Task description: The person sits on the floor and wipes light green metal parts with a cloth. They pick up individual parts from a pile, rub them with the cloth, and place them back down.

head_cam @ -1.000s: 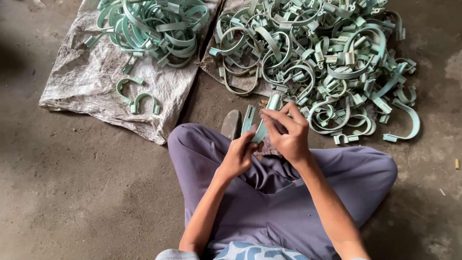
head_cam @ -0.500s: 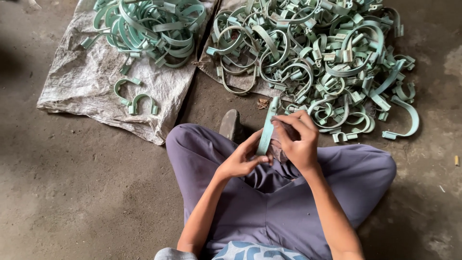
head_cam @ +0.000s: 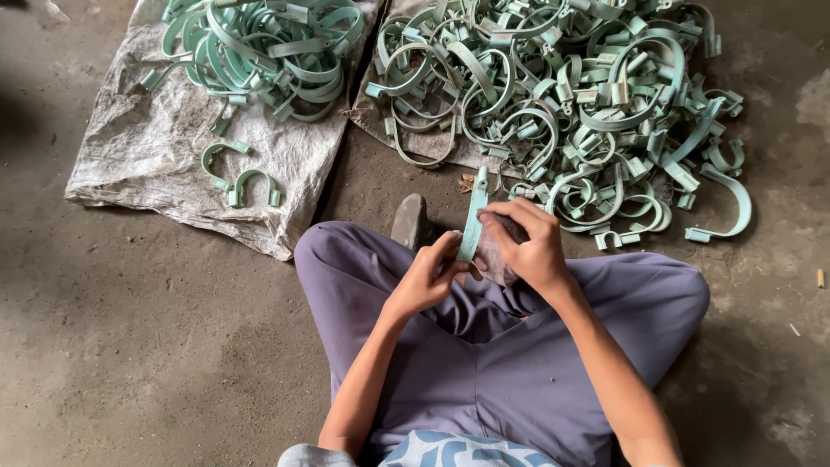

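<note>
I sit cross-legged in purple trousers on a concrete floor. My left hand (head_cam: 430, 275) pinches the lower end of a pale green metal clamp strip (head_cam: 475, 216), which stands nearly upright above my lap. My right hand (head_cam: 526, 245) is closed on a small dark scrap held against the strip's right side. A big pile of green U-shaped clamps (head_cam: 571, 95) lies just beyond my hands, on the floor and on a sack.
A second, smaller heap of green clamps (head_cam: 259, 47) rests on a grey woven sack (head_cam: 164, 156) at the upper left, with two loose clamps (head_cam: 238, 177) near its front. A shoe tip (head_cam: 410, 220) pokes out by my left knee. Bare concrete lies to the left.
The strip has turned more upright and edge-on between my hands. My right hand has slid down along it, and both hands have shifted slightly lower toward my lap.
</note>
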